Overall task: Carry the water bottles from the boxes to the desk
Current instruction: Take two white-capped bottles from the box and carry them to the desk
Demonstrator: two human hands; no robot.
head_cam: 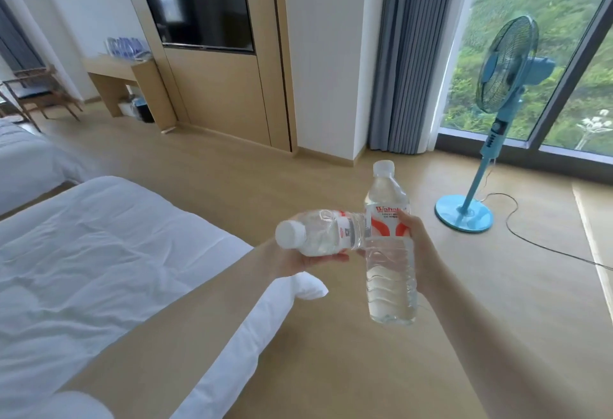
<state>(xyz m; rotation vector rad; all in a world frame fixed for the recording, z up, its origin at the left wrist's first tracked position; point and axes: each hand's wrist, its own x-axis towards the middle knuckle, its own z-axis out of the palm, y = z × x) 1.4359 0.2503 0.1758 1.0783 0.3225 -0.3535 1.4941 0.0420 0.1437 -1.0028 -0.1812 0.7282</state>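
Observation:
My left hand grips a clear water bottle that lies sideways, its white cap pointing toward me. My right hand holds a second clear water bottle upright by its red-and-white label, cap on top. The two bottles touch at mid-height above the wooden floor. The wooden desk stands far off at the upper left against the wall, with several bottles on its top. No boxes are in view.
A white bed fills the lower left, a second bed behind it. A blue standing fan with its cord on the floor is at right by the window. A chair stands left of the desk.

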